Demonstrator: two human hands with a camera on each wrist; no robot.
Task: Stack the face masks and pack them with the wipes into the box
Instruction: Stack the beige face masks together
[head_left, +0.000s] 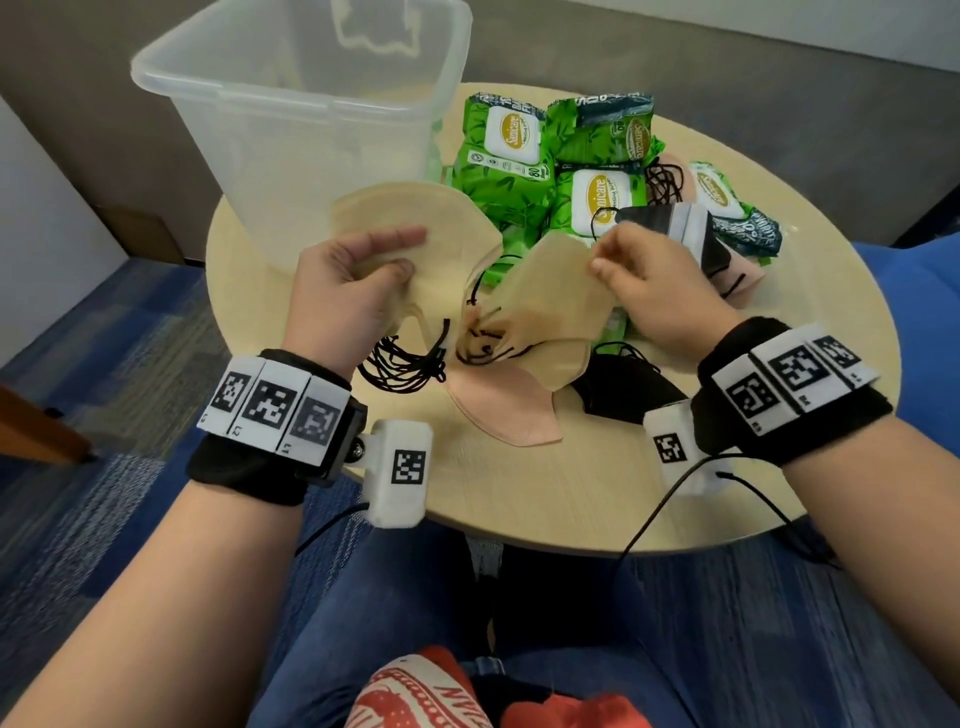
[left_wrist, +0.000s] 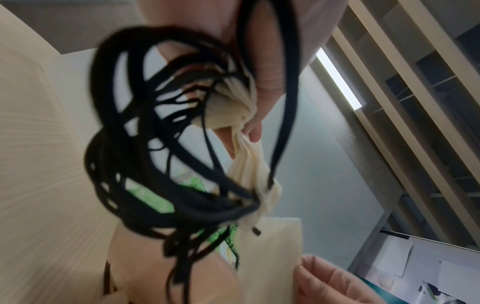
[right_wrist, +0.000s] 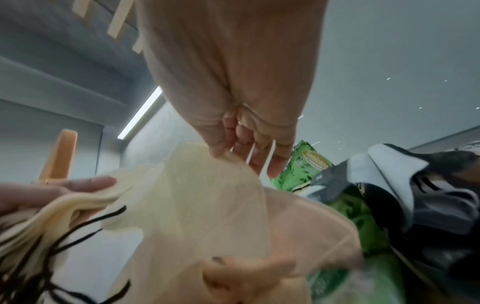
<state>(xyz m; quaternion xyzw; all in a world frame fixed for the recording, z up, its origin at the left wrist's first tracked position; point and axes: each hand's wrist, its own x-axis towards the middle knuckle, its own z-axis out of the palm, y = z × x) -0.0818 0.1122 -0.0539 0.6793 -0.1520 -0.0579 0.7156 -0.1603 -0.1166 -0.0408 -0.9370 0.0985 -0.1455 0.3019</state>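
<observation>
My left hand (head_left: 358, 270) grips a stack of cream face masks (head_left: 415, 223) above the table, thumb on top; their black ear loops (head_left: 410, 358) hang in a tangle, filling the left wrist view as ear loops (left_wrist: 161, 144). My right hand (head_left: 628, 265) pinches the top edge of a single cream mask (head_left: 545, 306), seen in the right wrist view as the mask (right_wrist: 197, 197) between thumb and finger. A pink mask (head_left: 498, 405) and a black mask (head_left: 623, 389) lie on the table. Green wipes packs (head_left: 504, 145) sit behind. The clear plastic box (head_left: 311, 119) stands at the back left.
The round wooden table (head_left: 519, 493) holds everything. More masks, black-and-white (head_left: 680, 228) and pink (head_left: 737, 280), lie at the right among several wipes packs. Blue seating (head_left: 924, 312) is to the right. My knees are under the table's front edge.
</observation>
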